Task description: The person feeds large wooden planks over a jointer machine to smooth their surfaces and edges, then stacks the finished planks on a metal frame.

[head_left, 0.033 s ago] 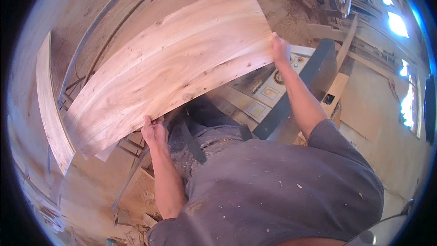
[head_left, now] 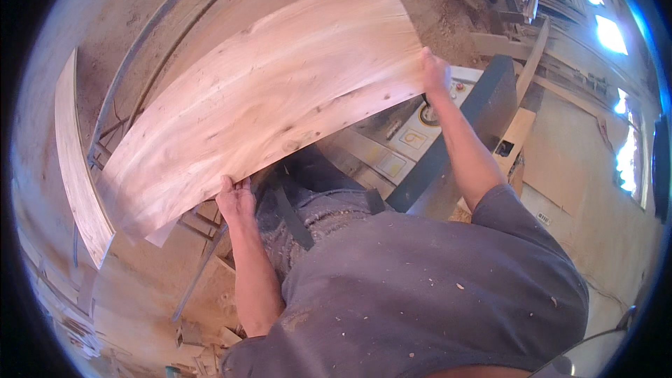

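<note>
Closest to me was the person's dark grey shirt, flecked with sawdust. The left hand had the near long edge of a broad, pale wooden board pinched, thumb above and fingers tucked under. The right hand gripped the same board at its right end, by the near corner, so neither hand was free. The board lay across the space in front of the person's waist, its grain and small dark knots facing up (a handsome piece, I thought). Whether anything bore its weight from below I could not tell.

The step in hand, as I judged it, was handling the board, steadying or placing it with both hands. Any next move seemed to call for the two grips working together, since they sat well apart and a lopsided push could have swung the left end.

Just past the right hand was a white control panel with buttons and a dial. Off to the left stood a curved metal rail, with a narrower board beyond the broad one's left end. Farthest away, scrap wood lay heaped near bright windows.
</note>
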Tool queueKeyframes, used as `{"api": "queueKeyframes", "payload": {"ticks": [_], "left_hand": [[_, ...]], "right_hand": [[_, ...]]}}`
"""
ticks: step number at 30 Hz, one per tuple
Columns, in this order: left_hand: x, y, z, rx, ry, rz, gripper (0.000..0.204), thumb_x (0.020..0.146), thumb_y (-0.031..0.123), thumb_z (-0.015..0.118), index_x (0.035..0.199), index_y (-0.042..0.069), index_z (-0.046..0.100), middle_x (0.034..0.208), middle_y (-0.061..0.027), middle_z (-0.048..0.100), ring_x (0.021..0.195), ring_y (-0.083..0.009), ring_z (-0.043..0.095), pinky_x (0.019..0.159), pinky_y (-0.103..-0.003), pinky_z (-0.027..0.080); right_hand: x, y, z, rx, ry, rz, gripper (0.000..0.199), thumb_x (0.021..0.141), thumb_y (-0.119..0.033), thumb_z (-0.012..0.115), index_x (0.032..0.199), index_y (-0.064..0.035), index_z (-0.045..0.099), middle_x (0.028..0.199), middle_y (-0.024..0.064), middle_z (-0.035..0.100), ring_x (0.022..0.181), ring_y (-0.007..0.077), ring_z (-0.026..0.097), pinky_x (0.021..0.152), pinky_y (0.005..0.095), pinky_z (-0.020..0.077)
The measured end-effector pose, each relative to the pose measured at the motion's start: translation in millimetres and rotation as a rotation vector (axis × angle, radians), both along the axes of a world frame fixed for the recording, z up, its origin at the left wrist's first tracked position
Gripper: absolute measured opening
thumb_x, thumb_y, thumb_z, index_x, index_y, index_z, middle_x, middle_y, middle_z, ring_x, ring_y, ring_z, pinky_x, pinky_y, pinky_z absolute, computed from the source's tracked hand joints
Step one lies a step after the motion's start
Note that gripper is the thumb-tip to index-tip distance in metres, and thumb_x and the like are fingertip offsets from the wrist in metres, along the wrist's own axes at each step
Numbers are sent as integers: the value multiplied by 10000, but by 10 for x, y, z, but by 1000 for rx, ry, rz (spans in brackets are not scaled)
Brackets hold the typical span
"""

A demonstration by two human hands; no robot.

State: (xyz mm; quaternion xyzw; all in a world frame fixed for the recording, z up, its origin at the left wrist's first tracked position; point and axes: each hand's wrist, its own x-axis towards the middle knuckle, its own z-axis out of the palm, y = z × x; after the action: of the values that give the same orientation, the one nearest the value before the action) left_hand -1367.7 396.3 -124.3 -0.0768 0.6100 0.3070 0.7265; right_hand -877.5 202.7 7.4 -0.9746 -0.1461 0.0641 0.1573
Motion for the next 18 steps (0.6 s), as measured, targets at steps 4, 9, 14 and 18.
{"api": "queueKeyframes", "payload": {"ticks": [4,9,14,18], "left_hand": [[-148,195,135,-54,10,98,453,1063,318,389,1418,47,469,1430,-123,547,1287,-306,541,1078,-510,437],[-337,655,187,367,873,-2227,574,980,380,410,1449,61,502,1576,-100,411,1427,-246,417,1158,-425,364],[102,279,177,634,863,-2166,574,999,361,332,1471,67,474,1574,-111,408,1460,-271,363,1157,-472,356],[-559,735,-1405,1237,383,-695,597,984,397,323,1490,104,445,1548,-112,436,1421,-323,401,1102,-510,407]], "right_hand": [[2,-387,468,23,-69,-33,593,993,-515,462,885,20,695,789,273,643,767,410,635,715,500,453],[-266,-576,920,306,-224,-54,475,1027,-393,522,843,17,679,631,-10,462,621,124,431,568,351,366],[-584,-843,1892,633,-192,-163,477,1028,-381,530,658,-80,512,606,-30,439,594,78,430,509,306,325],[-244,-674,2067,1004,-299,36,456,1040,-380,492,716,-64,553,674,-26,498,643,70,428,548,279,326]]}}
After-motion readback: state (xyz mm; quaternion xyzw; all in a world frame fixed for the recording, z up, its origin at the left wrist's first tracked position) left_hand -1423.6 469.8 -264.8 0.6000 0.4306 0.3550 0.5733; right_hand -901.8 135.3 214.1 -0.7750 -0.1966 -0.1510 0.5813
